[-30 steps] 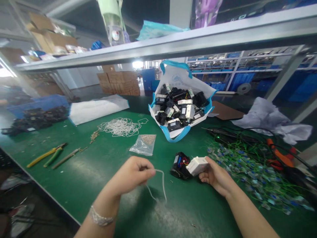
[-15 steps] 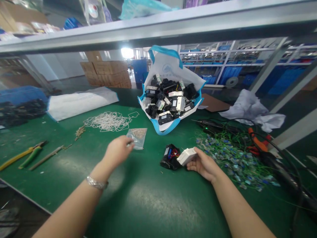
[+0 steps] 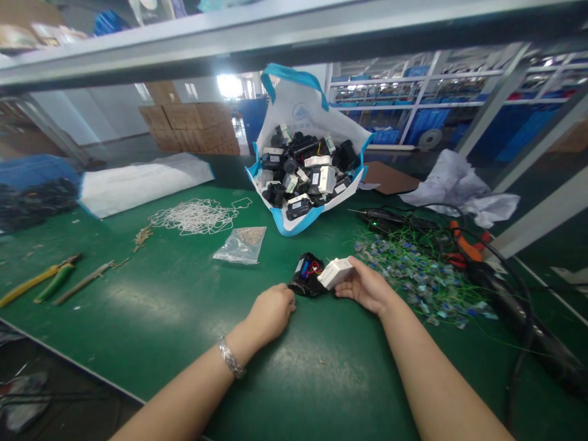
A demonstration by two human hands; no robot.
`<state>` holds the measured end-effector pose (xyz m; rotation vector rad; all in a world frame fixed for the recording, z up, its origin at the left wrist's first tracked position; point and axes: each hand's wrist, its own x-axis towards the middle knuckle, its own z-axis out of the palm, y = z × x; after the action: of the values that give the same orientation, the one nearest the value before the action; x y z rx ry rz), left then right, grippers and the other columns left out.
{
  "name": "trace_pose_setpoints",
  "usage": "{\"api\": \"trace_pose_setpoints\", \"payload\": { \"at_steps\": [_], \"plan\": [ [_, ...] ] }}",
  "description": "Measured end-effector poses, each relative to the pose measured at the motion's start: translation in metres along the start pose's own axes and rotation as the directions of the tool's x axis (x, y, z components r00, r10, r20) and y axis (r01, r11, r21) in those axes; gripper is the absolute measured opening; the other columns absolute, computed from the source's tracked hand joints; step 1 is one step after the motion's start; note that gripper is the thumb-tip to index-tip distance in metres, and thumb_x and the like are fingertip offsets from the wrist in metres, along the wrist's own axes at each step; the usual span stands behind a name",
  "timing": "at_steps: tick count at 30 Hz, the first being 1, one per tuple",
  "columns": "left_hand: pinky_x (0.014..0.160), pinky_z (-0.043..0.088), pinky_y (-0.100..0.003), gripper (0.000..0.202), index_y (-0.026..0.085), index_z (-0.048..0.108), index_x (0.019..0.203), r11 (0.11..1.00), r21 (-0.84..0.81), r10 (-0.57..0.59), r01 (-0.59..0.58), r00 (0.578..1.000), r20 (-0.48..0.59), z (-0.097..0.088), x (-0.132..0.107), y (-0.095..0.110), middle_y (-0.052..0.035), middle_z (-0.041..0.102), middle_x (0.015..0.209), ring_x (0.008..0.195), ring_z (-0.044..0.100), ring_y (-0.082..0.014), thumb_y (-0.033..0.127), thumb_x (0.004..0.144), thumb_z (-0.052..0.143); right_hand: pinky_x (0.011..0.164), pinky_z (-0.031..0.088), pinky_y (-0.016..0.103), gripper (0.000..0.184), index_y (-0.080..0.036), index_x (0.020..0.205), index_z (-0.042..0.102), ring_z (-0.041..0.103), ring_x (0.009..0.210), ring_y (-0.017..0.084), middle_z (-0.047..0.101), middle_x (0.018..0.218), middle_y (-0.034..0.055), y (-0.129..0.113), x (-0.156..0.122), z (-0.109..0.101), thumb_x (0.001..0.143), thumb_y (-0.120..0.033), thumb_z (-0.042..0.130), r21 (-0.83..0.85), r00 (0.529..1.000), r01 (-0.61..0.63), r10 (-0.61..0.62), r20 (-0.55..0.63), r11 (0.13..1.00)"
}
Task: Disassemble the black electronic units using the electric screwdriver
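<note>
- Nearest, on the green table (image 3: 298, 395), lies one tiny loose bit (image 3: 322, 362), too small to identify
- The left hand (image 3: 272, 312), a silvery bracelet (image 3: 231, 357) on its wrist, is low beside the black housing (image 3: 303, 288); its fingers are curled together, but their tips are partly hidden, so I cannot tell whether they pinch anything
- The right hand (image 3: 367, 286) grips the white cover (image 3: 336, 273) between thumb and curled fingers, tilted at the housing's right side; whether the two parts touch is unclear
- The housing sits between the hands, open, its red and blue wires (image 3: 315, 267) exposed; I judge this unit partway worked, apart and not closed up
- Beyond it, the clear plastic bag (image 3: 239, 248) holds many small pieces, and the tangle of white loops (image 3: 197, 217) lies farther left, so plenty of small stock appears unused
- Farthest of these, the blue-trimmed bag (image 3: 298, 227) is heaped with black-and-white units (image 3: 321, 179); whether those are finished or waiting, I cannot tell
</note>
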<state>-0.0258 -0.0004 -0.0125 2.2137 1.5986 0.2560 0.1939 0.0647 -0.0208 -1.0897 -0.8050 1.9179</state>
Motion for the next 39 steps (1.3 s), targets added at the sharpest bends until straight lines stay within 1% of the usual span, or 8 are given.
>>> {"api": "trace_pose_setpoints", "payload": {
  "at_steps": [6, 16, 19, 23, 26, 29, 34, 39],
  "plan": [
    [0.065, 0.041, -0.02, 0.008, 0.018, 0.059, 0.072, 0.984, -0.152, 0.118, -0.094, 0.981, 0.155, 0.017, -0.032, 0.044, -0.0004, 0.061, 0.076, 0.072, 0.055, -0.0129, 0.018, 0.076, 0.052, 0.052, 0.05, 0.028, 0.034, -0.009, 0.088, 0.053, 0.058, 0.053, 0.017, 0.06, 0.065, 0.0106, 0.001, 0.0, -0.001, 0.093, -0.034, 0.031, 0.004, 1.0, 0.01, -0.01, 0.024, 1.0],
    [0.065, 0.046, -0.027, 0.021, 0.013, 0.056, 0.08, 0.925, 0.219, 0.261, -0.31, 0.939, 0.225, 0.024, -0.038, 0.061, -0.0075, 0.058, 0.081, 0.071, 0.055, -0.0177, 0.004, 0.076, 0.037, 0.061, 0.05, 0.03, 0.029, -0.01, 0.092, 0.055, 0.06, 0.062, 0.019, 0.062, 0.074, 0.0123, 0.004, 0.0, -0.012, 0.089, -0.031, 0.036, 0.017, 0.991, 0.046, -0.047, 0.126, 0.999],
    [0.069, 0.046, -0.028, 0.023, 0.013, 0.056, 0.081, 0.932, 0.294, 0.161, -0.211, 0.969, 0.186, 0.015, -0.029, 0.047, -0.0077, 0.058, 0.081, 0.074, 0.055, -0.018, 0.002, 0.074, 0.037, 0.064, 0.049, 0.034, 0.026, -0.012, 0.097, 0.055, 0.06, 0.07, 0.022, 0.062, 0.079, 0.0117, 0.005, -0.001, -0.016, 0.084, -0.032, 0.044, 0.021, 0.981, 0.084, -0.086, 0.172, 0.996],
    [0.072, 0.045, -0.029, 0.023, 0.011, 0.056, 0.079, 0.934, 0.356, -0.006, -0.012, 0.999, 0.048, -0.006, -0.003, -0.005, -0.0105, 0.057, 0.08, 0.075, 0.056, -0.0184, 0.004, 0.078, 0.035, 0.071, 0.048, 0.041, 0.031, -0.014, 0.099, 0.054, 0.059, 0.08, 0.027, 0.062, 0.086, 0.0112, 0.006, -0.002, -0.019, 0.077, -0.036, 0.056, 0.03, 0.967, 0.122, -0.125, 0.222, 0.992],
    [0.073, 0.044, -0.03, 0.022, 0.01, 0.056, 0.079, 0.918, 0.374, -0.111, 0.128, 0.992, -0.066, -0.022, 0.02, -0.045, -0.0124, 0.057, 0.08, 0.077, 0.056, -0.0198, 0.006, 0.079, 0.034, 0.073, 0.047, 0.042, 0.034, -0.015, 0.097, 0.055, 0.058, 0.082, 0.026, 0.061, 0.088, 0.0106, 0.006, -0.002, -0.019, 0.075, -0.04, 0.061, 0.039, 0.964, 0.136, -0.141, 0.227, 0.99],
    [0.074, 0.043, -0.03, 0.023, 0.01, 0.056, 0.081, 0.908, 0.362, -0.164, 0.212, 0.974, -0.158, -0.03, 0.038, -0.065, -0.0127, 0.057, 0.082, 0.08, 0.055, -0.0206, 0.007, 0.08, 0.033, 0.074, 0.047, 0.041, 0.036, -0.015, 0.094, 0.056, 0.058, 0.081, 0.024, 0.061, 0.087, 0.0097, 0.006, -0.002, -0.018, 0.074, -0.043, 0.063, 0.044, 0.965, 0.139, -0.145, 0.219, 0.989],
    [0.08, 0.041, -0.029, 0.025, 0.01, 0.057, 0.084, 0.925, 0.286, -0.187, 0.249, 0.956, -0.227, -0.03, 0.053, -0.063, -0.0127, 0.056, 0.088, 0.087, 0.054, -0.0201, 0.007, 0.081, 0.033, 0.074, 0.047, 0.042, 0.035, -0.015, 0.093, 0.056, 0.058, 0.082, 0.024, 0.061, 0.086, 0.0091, 0.005, -0.003, -0.019, 0.071, -0.041, 0.066, 0.036, 0.968, 0.132, -0.136, 0.211, 0.991],
    [0.088, 0.037, -0.033, 0.029, 0.009, 0.056, 0.098, 0.964, 0.105, -0.207, 0.244, 0.937, -0.281, -0.027, 0.047, -0.036, -0.0154, 0.055, 0.1, 0.099, 0.051, -0.0225, 0.015, 0.085, 0.031, 0.072, 0.047, 0.035, 0.027, -0.016, 0.092, 0.057, 0.058, 0.079, 0.021, 0.061, 0.085, 0.0074, 0.004, -0.005, -0.018, 0.071, -0.033, 0.063, 0.009, 0.977, 0.128, -0.128, 0.172, 0.992]
  ]
}}
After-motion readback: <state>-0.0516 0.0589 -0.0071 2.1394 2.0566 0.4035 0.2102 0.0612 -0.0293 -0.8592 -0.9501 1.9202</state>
